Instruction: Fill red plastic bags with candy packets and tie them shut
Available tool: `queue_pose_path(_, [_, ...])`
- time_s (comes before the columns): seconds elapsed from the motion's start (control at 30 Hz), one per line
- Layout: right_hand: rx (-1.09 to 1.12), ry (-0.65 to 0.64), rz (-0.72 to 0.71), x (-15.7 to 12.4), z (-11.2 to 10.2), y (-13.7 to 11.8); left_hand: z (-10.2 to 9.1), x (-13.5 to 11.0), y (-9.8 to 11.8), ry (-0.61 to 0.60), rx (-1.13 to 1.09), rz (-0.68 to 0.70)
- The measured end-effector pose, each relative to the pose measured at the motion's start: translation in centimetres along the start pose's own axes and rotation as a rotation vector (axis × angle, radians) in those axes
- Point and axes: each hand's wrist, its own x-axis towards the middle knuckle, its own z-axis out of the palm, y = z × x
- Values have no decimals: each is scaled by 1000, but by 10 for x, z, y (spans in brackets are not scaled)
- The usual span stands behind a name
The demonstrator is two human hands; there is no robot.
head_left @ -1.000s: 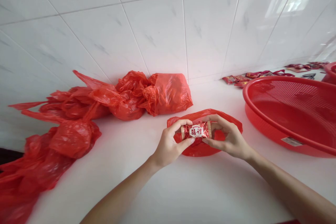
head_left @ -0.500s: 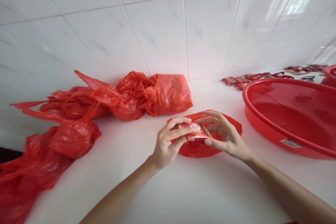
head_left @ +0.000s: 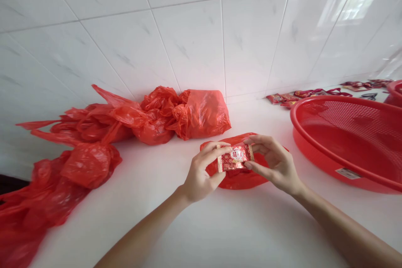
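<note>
The left hand [head_left: 199, 171] and right hand [head_left: 276, 165] were both closed on a small red sweet packet [head_left: 235, 157], pinching it from either side near its gold-banded ends, over a red plastic bag [head_left: 241, 182]. The glossy wrapper could have slipped from those fingertips if the grip had eased, dropping into the bag's folds. Pulling hard on the ends might have torn it. Crumpled red bags [head_left: 201, 113] lay at left on the white bench [head_left: 125, 226], a red mesh basket [head_left: 314, 163] sat at right, and more red packets [head_left: 292, 97] lay at upper right.
</note>
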Motion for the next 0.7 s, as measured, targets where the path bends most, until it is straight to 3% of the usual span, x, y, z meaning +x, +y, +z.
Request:
queue_pose_path(0.23, [4, 26, 9, 0, -2, 1, 4, -3, 0, -25, -128, -182])
queue_pose_path(0.43, [-64, -73, -20, -1, -3, -1, 5, -4, 3, 12, -205, -266])
queue_pose_path(0.7, [-261, -74, -92, -4, -4, -1, 6, -4, 7, 14, -260, -269])
